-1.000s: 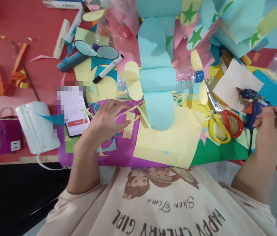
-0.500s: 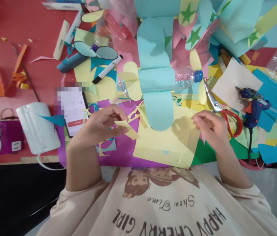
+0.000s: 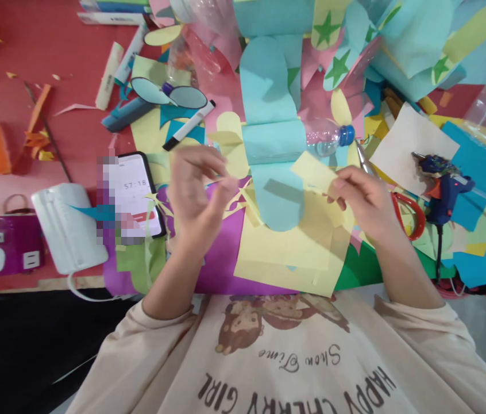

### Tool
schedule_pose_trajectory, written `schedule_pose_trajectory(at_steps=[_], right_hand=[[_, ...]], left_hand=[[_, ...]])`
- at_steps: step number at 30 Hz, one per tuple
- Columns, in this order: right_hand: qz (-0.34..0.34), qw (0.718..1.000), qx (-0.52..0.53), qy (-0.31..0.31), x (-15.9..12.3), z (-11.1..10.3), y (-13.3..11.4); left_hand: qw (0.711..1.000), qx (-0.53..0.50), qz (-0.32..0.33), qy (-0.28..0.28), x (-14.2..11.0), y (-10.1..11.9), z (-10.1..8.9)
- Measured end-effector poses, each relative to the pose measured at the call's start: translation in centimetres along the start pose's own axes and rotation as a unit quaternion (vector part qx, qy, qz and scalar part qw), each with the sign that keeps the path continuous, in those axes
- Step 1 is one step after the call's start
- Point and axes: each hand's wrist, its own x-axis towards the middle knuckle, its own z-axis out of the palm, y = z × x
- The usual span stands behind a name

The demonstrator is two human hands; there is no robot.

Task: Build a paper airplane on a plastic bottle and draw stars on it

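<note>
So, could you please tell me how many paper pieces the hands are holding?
1: a pale yellow strip, pinched in the right hand, its free end overlapping the light blue flap in this view. The left hand shows none, though its blurred fingers may hide one.

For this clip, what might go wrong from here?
The right hand is above partly hidden scissors, so it might bump or catch on them. The glue gun lies among loose paper; if hot, it could scorch some or burn a passing forearm. The pale yellow paper piece is pinched at one end, so it may slip onto similarly coloured sheets and get lost.
</note>
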Motion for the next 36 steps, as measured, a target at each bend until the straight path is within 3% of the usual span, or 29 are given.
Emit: schedule_pose_trajectory(at_steps=[1, 2, 3, 7, 10, 14, 17, 20, 25, 36], right_hand=[[-0.005, 1.000, -0.008, 0.024, 0.4, -0.6, 0.2], [-0.008, 0.999, -0.017, 0.044, 0.9, -1.2, 0.3], [-0.012, 0.998, -0.026, 0.060, 1.3, -1.7, 0.4], [-0.069, 0.992, -0.052, 0.092, 2.8, -3.0, 0.2], [-0.141, 0.985, -0.058, 0.075, 4.1, -3.6, -0.2], [-0.191, 0.981, -0.027, 0.025, 6.4, -4.6, -0.7], [-0.197, 0.978, -0.055, -0.024, 7.8, -4.8, -1.7], [-0.195, 0.973, -0.101, -0.073, 8.6, -4.1, -2.8], [-0.173, 0.963, -0.166, -0.121, 8.8, -2.2, -3.9], [-0.157, 0.963, -0.173, -0.134, 8.9, -1.1, -3.5]], left_hand=[[0.998, 0.049, 0.032, 0.038, 0.6, -0.8, -0.4], [0.995, 0.094, 0.035, 0.027, 1.2, -1.6, -0.6], [0.992, 0.118, 0.023, -0.032, 1.8, -2.6, -0.7], [0.994, 0.065, 0.013, -0.091, 3.1, -6.0, 0.3], [0.993, 0.047, -0.007, -0.112, 3.5, -7.3, 1.3], [0.989, 0.049, -0.029, -0.135, 4.0, -7.5, 2.4], [0.992, 0.065, -0.032, -0.103, 4.0, -7.4, 3.0], [0.994, 0.080, -0.026, -0.066, 3.5, -7.5, 3.2], [0.995, 0.077, -0.003, -0.057, 2.9, -7.6, 3.1], [0.994, 0.101, 0.001, -0.052, 2.8, -6.9, 3.1]])
